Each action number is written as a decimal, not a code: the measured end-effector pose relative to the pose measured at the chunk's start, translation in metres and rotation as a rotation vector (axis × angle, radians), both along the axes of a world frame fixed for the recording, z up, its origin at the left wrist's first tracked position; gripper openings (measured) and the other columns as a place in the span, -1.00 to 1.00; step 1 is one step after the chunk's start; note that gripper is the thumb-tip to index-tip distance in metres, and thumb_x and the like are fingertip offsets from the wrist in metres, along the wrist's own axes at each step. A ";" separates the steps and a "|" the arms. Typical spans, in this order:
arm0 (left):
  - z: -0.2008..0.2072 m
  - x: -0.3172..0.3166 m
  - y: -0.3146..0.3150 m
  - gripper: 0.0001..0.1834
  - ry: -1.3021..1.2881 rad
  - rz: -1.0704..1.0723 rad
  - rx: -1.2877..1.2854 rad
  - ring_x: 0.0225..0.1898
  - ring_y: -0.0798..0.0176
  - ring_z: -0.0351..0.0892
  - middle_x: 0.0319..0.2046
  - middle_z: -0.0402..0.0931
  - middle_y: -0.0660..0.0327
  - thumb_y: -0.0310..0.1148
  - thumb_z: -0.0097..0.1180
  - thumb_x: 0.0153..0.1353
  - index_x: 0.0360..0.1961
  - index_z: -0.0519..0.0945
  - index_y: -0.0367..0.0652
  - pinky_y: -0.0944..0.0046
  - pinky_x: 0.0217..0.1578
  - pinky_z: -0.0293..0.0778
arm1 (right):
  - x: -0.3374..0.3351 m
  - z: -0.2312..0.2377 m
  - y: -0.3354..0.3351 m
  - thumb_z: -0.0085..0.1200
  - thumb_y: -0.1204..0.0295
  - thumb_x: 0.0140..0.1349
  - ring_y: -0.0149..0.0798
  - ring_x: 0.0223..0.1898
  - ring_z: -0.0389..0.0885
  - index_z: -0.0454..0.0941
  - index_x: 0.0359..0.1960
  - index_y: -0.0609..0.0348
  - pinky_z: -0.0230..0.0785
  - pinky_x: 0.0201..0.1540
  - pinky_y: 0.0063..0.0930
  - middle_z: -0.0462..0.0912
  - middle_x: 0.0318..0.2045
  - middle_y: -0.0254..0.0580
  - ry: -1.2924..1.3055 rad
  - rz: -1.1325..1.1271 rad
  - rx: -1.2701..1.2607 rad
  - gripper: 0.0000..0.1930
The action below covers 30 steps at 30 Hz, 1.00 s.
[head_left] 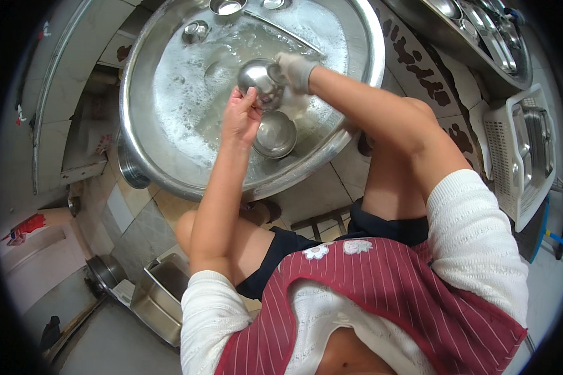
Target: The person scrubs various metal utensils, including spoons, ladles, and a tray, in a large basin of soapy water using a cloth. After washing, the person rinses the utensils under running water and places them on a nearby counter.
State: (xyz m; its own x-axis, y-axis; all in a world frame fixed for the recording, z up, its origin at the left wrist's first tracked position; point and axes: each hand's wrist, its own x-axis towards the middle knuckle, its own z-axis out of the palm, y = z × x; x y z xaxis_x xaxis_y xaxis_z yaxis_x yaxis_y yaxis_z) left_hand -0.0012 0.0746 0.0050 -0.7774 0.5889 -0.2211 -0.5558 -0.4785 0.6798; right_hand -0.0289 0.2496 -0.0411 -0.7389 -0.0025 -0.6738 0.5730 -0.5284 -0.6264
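My left hand (242,115) grips a shiny metal bowl (256,76) by its near edge, thumb on the outside, above the soapy water. On the bowl's right side is my right hand (297,72), in a pale glove or wrap; motion blurs its fingers, and whether they hold anything does not show. Just below, a second metal bowl (275,135) sits in the water against the near side of the large round metal basin (145,153). A ladle (228,6) rests at the far side, its long handle slanting right. Left of it floats a small metal dish (195,31).
At the upper right, a metal tub (413,19) holds several metal dishes, with a white plastic basket (500,147) of metalware below it. A rectangular metal container (156,300) stands on the floor at lower left. My knees flank the basin's near rim.
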 end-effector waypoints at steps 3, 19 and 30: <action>-0.010 0.020 0.057 -0.83 0.054 0.299 -0.290 -0.27 0.39 0.47 -0.26 0.50 0.27 -0.53 0.08 0.20 -0.18 0.43 -0.17 0.37 -0.19 0.42 | 0.006 -0.033 -0.034 -0.34 0.06 0.25 -0.23 -0.16 0.53 0.54 -0.16 0.20 0.35 -0.08 -0.33 0.57 -0.19 -0.07 -0.196 -0.217 -0.019 -0.50; -0.035 0.002 0.003 -0.34 -0.600 -0.255 -0.409 0.10 -0.22 0.35 0.14 0.23 -0.18 0.06 -0.39 0.34 0.23 0.10 -0.30 -0.33 0.03 0.35 | 0.048 0.022 -0.027 -0.12 0.11 0.18 -0.02 -0.14 0.57 0.52 -0.05 0.08 0.36 -0.08 -0.25 0.62 -0.20 0.02 0.482 1.033 0.940 -0.58; -0.040 0.017 0.009 -0.28 -0.296 -0.228 -0.657 0.02 -0.08 0.45 0.09 0.31 -0.13 0.17 -0.50 0.35 0.19 0.19 -0.29 -0.16 -0.02 0.48 | 0.045 0.025 -0.029 0.05 0.13 0.07 -0.11 -0.30 0.60 0.62 -0.22 0.07 0.41 -0.21 -0.30 0.66 -0.33 -0.13 0.283 1.061 1.392 -0.66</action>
State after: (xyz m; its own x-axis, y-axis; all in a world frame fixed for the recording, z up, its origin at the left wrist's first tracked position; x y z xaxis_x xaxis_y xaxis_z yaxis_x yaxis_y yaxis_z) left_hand 0.0154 0.0834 -0.0351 -0.5057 0.4033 -0.7626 -0.7960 0.1226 0.5927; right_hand 0.0160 0.2210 -0.0160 -0.8829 -0.1029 -0.4581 0.0881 0.9221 -0.3769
